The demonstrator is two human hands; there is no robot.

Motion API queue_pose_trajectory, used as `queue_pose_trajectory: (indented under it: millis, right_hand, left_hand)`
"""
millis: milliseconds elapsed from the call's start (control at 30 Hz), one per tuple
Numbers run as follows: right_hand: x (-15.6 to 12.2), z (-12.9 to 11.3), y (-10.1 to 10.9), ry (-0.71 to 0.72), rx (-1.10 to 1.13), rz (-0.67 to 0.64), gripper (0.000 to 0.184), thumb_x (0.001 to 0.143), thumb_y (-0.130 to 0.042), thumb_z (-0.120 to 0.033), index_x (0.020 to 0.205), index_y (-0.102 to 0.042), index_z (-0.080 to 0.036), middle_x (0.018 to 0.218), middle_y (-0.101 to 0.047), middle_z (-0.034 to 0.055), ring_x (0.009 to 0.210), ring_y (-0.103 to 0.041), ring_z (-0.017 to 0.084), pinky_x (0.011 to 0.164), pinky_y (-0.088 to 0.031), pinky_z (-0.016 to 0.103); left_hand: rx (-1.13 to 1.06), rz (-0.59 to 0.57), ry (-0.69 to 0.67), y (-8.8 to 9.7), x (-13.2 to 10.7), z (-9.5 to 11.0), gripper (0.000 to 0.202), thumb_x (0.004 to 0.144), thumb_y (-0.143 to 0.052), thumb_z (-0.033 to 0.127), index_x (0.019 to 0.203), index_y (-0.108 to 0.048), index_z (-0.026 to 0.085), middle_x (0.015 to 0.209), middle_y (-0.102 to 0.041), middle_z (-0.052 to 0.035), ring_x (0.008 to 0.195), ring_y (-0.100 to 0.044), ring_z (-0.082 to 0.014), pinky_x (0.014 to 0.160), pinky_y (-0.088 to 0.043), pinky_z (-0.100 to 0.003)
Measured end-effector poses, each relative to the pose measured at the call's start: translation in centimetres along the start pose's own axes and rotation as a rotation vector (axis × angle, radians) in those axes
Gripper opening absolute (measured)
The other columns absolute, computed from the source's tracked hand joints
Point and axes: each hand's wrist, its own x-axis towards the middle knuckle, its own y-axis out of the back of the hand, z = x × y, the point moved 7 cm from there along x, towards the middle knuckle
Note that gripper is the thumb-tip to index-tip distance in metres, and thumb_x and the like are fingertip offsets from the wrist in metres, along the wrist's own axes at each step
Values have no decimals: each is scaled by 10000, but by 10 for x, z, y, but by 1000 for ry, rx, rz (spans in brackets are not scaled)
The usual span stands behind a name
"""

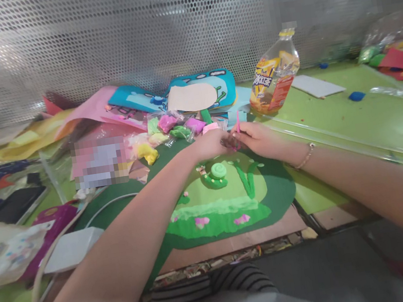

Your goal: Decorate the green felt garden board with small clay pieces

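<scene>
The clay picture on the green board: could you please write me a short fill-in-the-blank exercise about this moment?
1. The right hand holds a thin ____ stick.
2. On the clay picture sits a green clay ____ with a spiral shell.
3. The bottle beyond the hands has a ____ cap.
4. The left hand pinches a small ____-coloured lump.

Missing words: pink; snail; yellow; dark

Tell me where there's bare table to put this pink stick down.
Bare green table lies right of the bottle, between the white card and the blue clay lump. Crowded: the clay bags and paper pile behind the left hand. The right hand holds the pink stick.
</scene>
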Motion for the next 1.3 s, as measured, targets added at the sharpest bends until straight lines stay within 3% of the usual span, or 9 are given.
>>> queue_pose_trajectory:
  millis: [167,600,1300]
  right_hand:
    - [2,-1,-3,16,-11,-12,197,883,-393,-237,818,-566,-168,684,-573,31,627,-499,150,592,-355,258]
    - [1,-3,-5,2,-17,-42,207,888,-397,-244,785,-558,-165,686,-572,31,628,-495,147,594,-346,258]
    - [-1,7,5,-19,71,-2,186,878,-407,-256,850,-572,-173,637,-582,12,582,-520,142,571,-375,257]
  left_hand:
    - [-16,0,-4,-1,0,1,223,638,-627,160,853,-667,115,772,-656,-21,685,-562,-120,655,-416,-233]
    - [29,8,10,1,0,1,191,641,-641,193,808,-656,101,680,-621,-9,607,-521,-106,571,-374,-217]
    - [-56,-53,-35,0,-2,8,255,647,-600,160,892,-649,110,822,-658,-31,712,-572,-119,661,-433,-227]
